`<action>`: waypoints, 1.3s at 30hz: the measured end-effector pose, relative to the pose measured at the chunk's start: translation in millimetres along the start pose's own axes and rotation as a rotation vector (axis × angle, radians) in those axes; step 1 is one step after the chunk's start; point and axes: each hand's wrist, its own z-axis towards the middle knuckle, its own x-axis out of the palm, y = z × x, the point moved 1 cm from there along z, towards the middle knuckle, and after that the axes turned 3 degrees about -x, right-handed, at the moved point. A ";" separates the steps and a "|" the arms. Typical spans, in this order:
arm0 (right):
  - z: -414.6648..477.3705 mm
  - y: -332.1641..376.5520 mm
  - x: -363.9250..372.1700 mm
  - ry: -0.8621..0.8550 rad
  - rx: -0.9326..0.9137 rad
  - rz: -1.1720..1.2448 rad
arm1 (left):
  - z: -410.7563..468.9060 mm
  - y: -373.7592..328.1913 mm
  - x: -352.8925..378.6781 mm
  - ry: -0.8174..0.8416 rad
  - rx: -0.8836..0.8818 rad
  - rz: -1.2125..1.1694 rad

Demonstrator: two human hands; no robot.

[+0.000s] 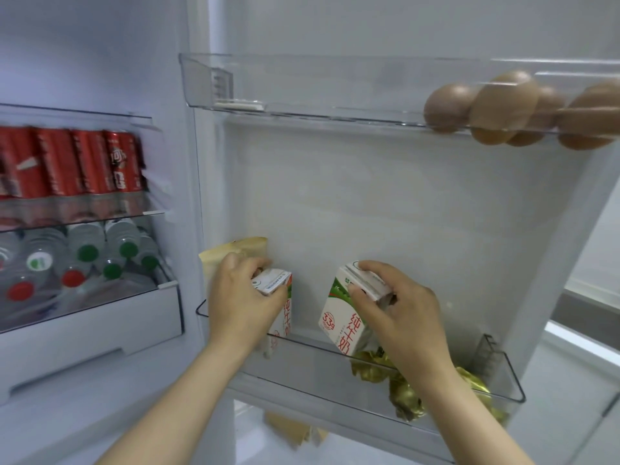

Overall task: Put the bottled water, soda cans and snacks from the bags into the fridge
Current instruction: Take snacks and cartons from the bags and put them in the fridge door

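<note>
We're late in the task: soda cans (84, 162) and bottled water (84, 253) shelved at left. Left hand (240, 297) and right hand (399, 303) each grip a milk carton (342, 317) going into the door bin (436, 380), lower centre.

Door shelf (302, 380): milk cartons (340, 322), gold packets (370, 367)

White cabinet fronts (577, 380) stood at far right, grey recess (583, 310) above them; light was cool, even.
</note>
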 end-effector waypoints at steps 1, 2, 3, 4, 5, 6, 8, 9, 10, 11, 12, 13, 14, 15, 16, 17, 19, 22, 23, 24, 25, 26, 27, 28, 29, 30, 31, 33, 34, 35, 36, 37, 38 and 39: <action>0.0 0.6 -0.2 0.007 0.004 -0.002 | 0.5 0.5 0.9 0.018 -0.003 0.023; -0.1 0.8 -0.6 0.012 0.008 -0.004 | 0.7 0.5 1.4 0.033 -0.009 0.041; -0.1 1.0 -1.0 0.017 0.014 -0.009 | 0.9 0.0 1.5 0.043 -0.017 0.055; -0.1 1.1 -1.0 0.024 0.021 -0.012 | 1.2 -0.2 1.4 0.051 -0.020 0.064; -0.1 1.4 -0.9 0.033 0.028 -0.017 | 1.6 0.1 1.0 0.064 -0.017 0.068; -0.1 1.4 -0.7 0.041 0.031 -0.023 | 1.6 0.3 0.8 0.086 -0.011 0.067; 0.2 1.3 -0.7 0.051 0.034 -0.037 | 1.6 1.4 0.8 0.125 0.016 0.048; 0.4 0.9 -0.6 0.056 0.037 -0.044 | 1.6 1.9 0.9 0.128 0.038 0.048; 0.6 0.5 -0.5 0.061 0.039 -0.049 | 1.2 1.9 0.9 0.121 0.061 0.061; 0.5 0.3 -0.4 0.066 0.043 -0.055 | 0.8 1.7 1.0 0.108 0.078 0.085; 0.3 0.2 -0.3 0.071 0.045 -0.064 | 0.4 1.4 1.2 0.094 0.087 0.109; 0.2 0.7 -0.4 0.079 0.046 -0.076 | 0.1 1.2 1.4 0.081 0.091 0.128; -0.1 1.5 -0.4 0.090 0.046 -0.089 | -0.2 1.7 1.6 0.069 0.092 0.140; -0.1 2.4 -0.1 0.102 0.049 -0.100 | -0.4 2.5 1.5 0.063 0.093 0.145; 0.1 3.2 0.5 0.114 0.055 -0.109 | -0.3 3.4 1.6 0.065 0.092 0.147; 0.6 4.0 1.4 0.122 0.062 -0.113 | 0.0 4.8 1.6 0.067 0.093 0.145; 2.0 4.3 3.8 0.133 0.075 -0.121 | 0.1 7.3 1.5 0.051 0.094 0.128; 3.3 5.0 6.5 0.175 0.094 -0.160 | -4.6 9.9 -1.2 -0.030 0.137 0.061; 3.6 4.7 7.0 0.189 0.097 -0.169 | -7.8 11.1 -3.7 -0.056 0.171 0.030; 3.8 4.9 7.2 0.197 0.101 -0.171 | -11.4 13.5 -6.4 -0.076 0.205 0.004; 4.0 4.8 7.3 0.201 0.107 -0.171 | -15.5 16.9 -9.3 -0.088 0.233 -0.013; 4.3 5.3 7.1 0.204 0.114 -0.173 | -19.5 21.0 -12.1 -0.099 0.248 -0.027; 5.0 5.6 7.3 0.202 0.117 -0.174 | -22.9 25.3 -14.8 -0.109 0.244 -0.044; 5.9 5.9 7.9 0.201 0.123 -0.178 | -25.5 29.2 -17.1 -0.113 0.218 -0.067; 7.0 6.3 9.0 0.199 0.129 -0.181 | -27.5 31.5 -19.0 -0.112 0.186 -0.092; 7.7 7.8 10.5 0.197 0.135 -0.189 | -28.5 33.2 -20.0 -0.107 0.161 -0.113; 8.5 9.3 13.0 0.192 0.138 -0.198 | -29.0 33.5 -20.2 -0.097 0.150 -0.125; 8.6 14.6 19.9 0.176 0.142 -0.211 | -29.4 32.5 -20.3 -0.074 0.150 -0.128; 8.6 18.1 24.3 0.164 0.150 -0.210 | -29.2 32.0 -20.5 -0.067 0.153 -0.126; 8.5 20.8 29.2 0.151 0.157 -0.204 | -28.8 31.8 -20.8 -0.062 0.155 -0.122; 8.6 23.7 33.8 0.151 0.167 -0.202 | -28.5 31.5 -21.2 -0.056 0.155 -0.119; 8.6 26.2 37.8 0.163 0.171 -0.206 | -28.5 31.4 -21.8 -0.050 0.155 -0.116; 8.6 28.1 40.8 0.186 0.173 -0.214 | -28.7 31.1 -22.4 -0.045 0.156 -0.114; 8.8 28.1 42.5 0.209 0.175 -0.217 | -28.8 30.8 -23.0 -0.040 0.155 -0.113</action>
